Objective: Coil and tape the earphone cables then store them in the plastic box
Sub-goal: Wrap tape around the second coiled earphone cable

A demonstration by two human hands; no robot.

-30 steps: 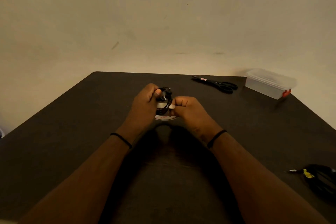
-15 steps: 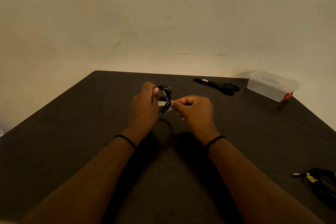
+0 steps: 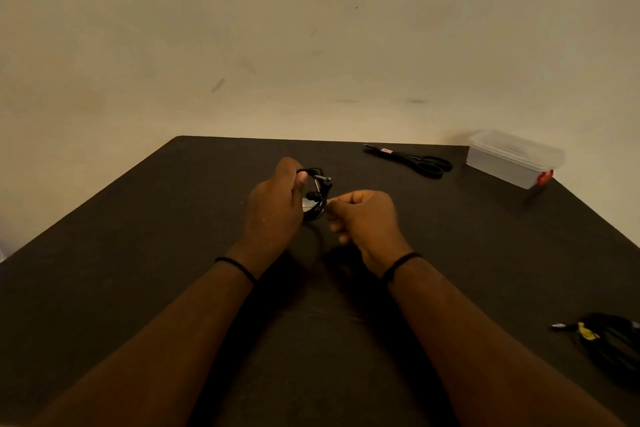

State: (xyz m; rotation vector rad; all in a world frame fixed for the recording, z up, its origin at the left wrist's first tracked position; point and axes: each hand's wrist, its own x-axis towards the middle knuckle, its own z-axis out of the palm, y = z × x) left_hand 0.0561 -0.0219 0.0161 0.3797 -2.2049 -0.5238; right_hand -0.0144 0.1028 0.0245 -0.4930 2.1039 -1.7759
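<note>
My left hand (image 3: 277,208) grips a coiled black earphone cable (image 3: 320,189) and holds it just above the dark table (image 3: 138,253). My right hand (image 3: 367,222) pinches the coil's lower right side with thumb and forefinger, where a strip of pale tape (image 3: 308,203) shows on the coil. An earbud tip sticks out inside the loop. The clear plastic box (image 3: 512,159) with a lid and a red clasp stands at the table's far right corner. The tape roll is hidden behind my hands.
Black scissors (image 3: 412,159) lie at the far edge, left of the box. Another bundle of black cable with a yellow tag (image 3: 609,343) lies near the right edge.
The tape roll seen under my hands a second ago is no longer visible. My right hand has shifted from a fist beside the coil to a fingertip pinch on it.
</note>
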